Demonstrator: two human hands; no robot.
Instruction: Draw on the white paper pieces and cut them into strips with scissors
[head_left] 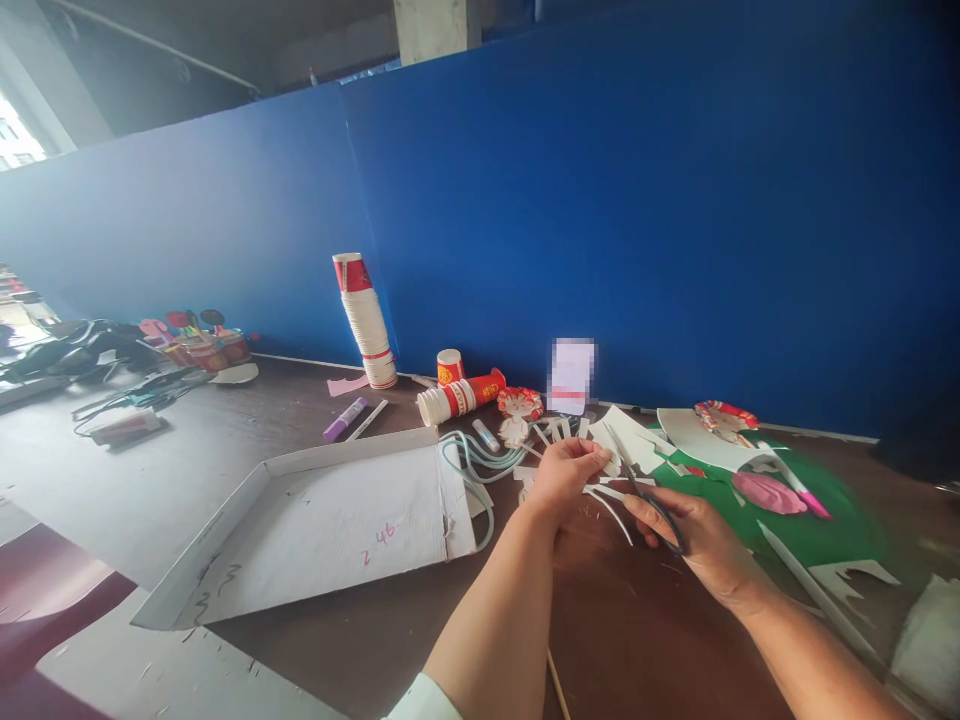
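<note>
My right hand [701, 540] grips a pair of scissors [664, 512], its fingers in the black handle loops. The blades point up and away, close beside my left hand [566, 472]. Thumb and fingers of that left hand pinch a small piece of white paper [613, 464] at the blades; whether they are cutting through it I cannot tell. Below the hands lies a thin curled paper strip [616, 512] on the dark table. A larger white paper sheet [631, 440] and several scraps lie just beyond.
A shallow white cardboard box lid [337, 520] lies at left. Behind it are a leaning stack of paper cups [366, 320], lying cups [457, 400], a glue stick [486, 434] and a purple marker [345, 419]. A green sheet [817, 490] is at right. A blue partition [600, 200] stands behind.
</note>
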